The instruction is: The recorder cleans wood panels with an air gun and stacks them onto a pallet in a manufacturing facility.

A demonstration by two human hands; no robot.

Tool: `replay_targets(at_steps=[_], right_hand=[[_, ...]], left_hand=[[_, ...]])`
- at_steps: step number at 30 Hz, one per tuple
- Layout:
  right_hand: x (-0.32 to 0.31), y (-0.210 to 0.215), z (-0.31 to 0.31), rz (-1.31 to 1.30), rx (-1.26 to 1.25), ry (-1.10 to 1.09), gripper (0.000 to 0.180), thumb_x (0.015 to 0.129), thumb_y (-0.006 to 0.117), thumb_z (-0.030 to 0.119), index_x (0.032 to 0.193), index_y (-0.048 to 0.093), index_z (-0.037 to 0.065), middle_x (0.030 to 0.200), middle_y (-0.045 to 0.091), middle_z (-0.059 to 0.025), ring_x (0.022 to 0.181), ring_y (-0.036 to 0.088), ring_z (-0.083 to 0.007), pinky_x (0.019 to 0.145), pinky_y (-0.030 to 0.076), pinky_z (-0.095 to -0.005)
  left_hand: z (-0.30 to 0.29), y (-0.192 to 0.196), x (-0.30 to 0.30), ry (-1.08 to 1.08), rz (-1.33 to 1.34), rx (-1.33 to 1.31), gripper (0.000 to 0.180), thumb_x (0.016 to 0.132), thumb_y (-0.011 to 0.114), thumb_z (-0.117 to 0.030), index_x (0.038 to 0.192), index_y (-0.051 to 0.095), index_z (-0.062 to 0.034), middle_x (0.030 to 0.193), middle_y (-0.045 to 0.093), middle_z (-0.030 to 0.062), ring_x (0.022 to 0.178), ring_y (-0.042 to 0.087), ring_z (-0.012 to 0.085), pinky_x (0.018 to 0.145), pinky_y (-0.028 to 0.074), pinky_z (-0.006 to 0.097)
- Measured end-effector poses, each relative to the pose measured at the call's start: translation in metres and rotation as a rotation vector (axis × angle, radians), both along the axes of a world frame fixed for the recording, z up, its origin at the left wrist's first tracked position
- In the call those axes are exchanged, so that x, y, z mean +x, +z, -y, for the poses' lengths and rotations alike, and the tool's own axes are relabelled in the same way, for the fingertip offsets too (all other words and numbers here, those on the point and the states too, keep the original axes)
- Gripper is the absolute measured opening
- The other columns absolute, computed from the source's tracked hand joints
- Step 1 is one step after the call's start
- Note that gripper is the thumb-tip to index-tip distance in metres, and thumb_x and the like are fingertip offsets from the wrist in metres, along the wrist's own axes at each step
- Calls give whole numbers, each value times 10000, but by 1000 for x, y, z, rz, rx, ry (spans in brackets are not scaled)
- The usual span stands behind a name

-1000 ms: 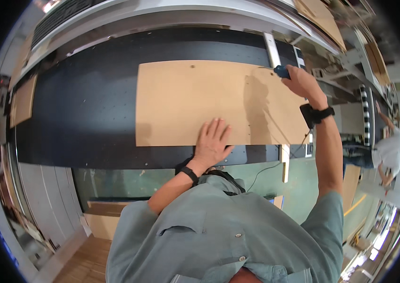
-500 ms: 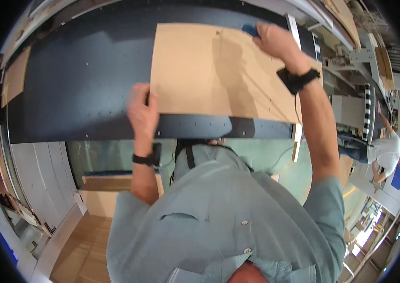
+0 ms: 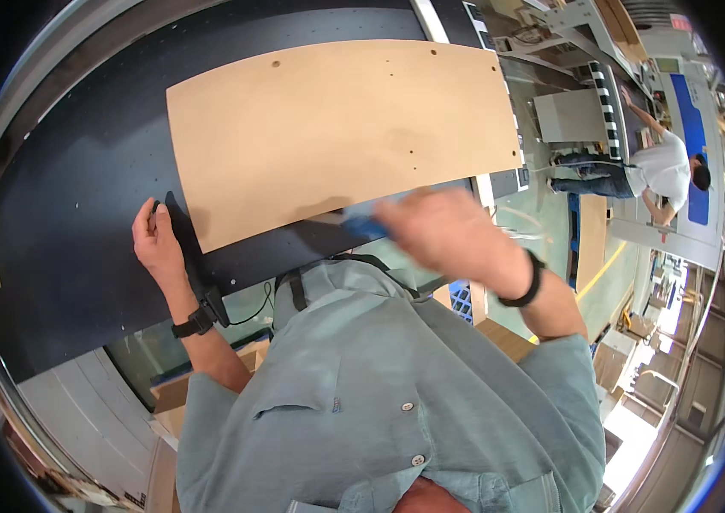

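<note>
The right hand (image 3: pixel 452 235) is blurred with motion but looks closed around a blue tool (image 3: pixel 365 227) at the near edge of the tan board (image 3: pixel 337 137), while the left hand (image 3: pixel 155 242) lies spread and flat on the dark table (image 3: pixel 63 214) just beside the board's near left corner, holding nothing. The board lies flat across the table; steady work probably calls for the left hand to press the board itself rather than the table. Another person (image 3: pixel 662 167) bends over a machine well apart to the right, not in the way.

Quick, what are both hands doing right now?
Left hand: flat on the dark table, holding nothing.
Right hand: blurred, closed on a blue thing.
</note>
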State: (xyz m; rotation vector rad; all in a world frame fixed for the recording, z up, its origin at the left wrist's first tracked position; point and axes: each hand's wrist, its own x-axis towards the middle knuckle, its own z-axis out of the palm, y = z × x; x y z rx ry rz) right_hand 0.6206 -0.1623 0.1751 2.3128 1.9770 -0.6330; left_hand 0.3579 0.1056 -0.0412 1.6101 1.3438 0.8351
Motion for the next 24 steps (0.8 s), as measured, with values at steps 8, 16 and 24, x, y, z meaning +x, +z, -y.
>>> replay_targets(at_steps=[8, 16, 24], right_hand=[[202, 12, 236, 477, -30, -835, 324, 889, 644, 235, 1131, 620, 22, 955, 682, -256, 901, 671, -425, 742, 536, -499], [58, 37, 138, -486, 163, -503, 310, 923, 694, 291, 1150, 613, 97, 795, 641, -185, 700, 622, -363, 638, 479, -448], [100, -78, 258, -634, 523, -891, 236, 920, 716, 261, 1033, 627, 74, 692, 599, -4, 635, 550, -137, 582, 447, -357]], left_hand=[[11, 56, 70, -628, -366, 659, 514, 772, 740, -163, 1260, 620, -57, 1325, 551, 224, 1247, 516, 410, 1042, 420, 486], [158, 45, 181, -1417, -116, 615, 638, 745, 786, -311, 1299, 576, -74, 1423, 435, 256, 1358, 373, 448, 1128, 267, 595], [191, 19, 241, -1403, -218, 818, 715, 840, 728, -309, 1450, 435, -78, 1515, 360, 240, 1412, 315, 433, 1159, 211, 619]])
